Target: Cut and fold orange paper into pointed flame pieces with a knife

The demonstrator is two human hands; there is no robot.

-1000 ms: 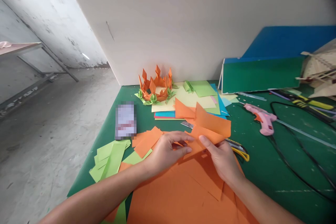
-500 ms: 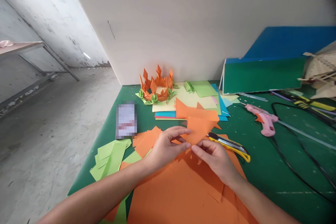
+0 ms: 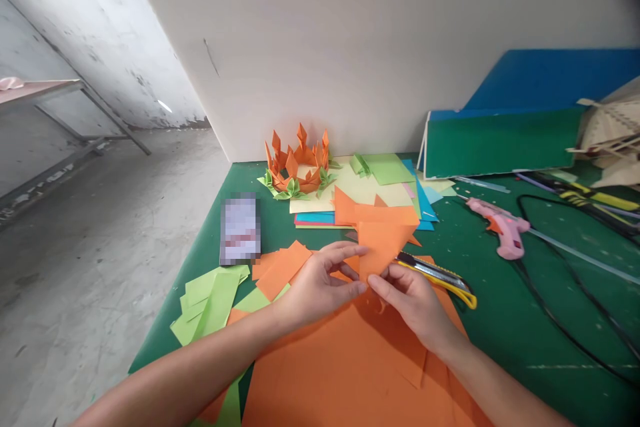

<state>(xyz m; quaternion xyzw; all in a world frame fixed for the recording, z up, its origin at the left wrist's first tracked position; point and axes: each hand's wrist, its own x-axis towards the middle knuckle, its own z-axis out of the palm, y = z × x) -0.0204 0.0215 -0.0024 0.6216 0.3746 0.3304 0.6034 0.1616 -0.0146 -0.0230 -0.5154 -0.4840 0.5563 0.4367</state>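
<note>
Currently part-way, by the look of it. One paper crown (image 3: pixel 292 165) stands complete at the back of the table (image 3: pixel 525 327), upright orange points around its ring, green leaves (image 3: pixel 293 188) at its base. The orange paper (image 3: pixel 383 243) between the hands seems only partly folded: flat faces, no finished point like the crown's. Orange slips (image 3: pixel 285 272) and green slips (image 3: pixel 215 300) lie loose, mostly flat; working those up looks undone, though how many are needed can't be told.

Held paper: plain orange, broad across the top, slanting in on the right to a narrow lower end. Raised above big orange sheets (image 3: pixel 340 373), in front of pointed orange pieces (image 3: pixel 345 205); where it ends and they begin is hard to read.

Right hand (image 3: pixel 417 303): thumb on the near face, fingers behind, pinching the low end. Left hand (image 3: pixel 317 280): fingers curled, thumb and forefinger a narrow gap apart, tips at the paper's left edge; gripping or just steadying, can't tell. Cutter (image 3: pixel 445 275) just beside the right hand.
</note>
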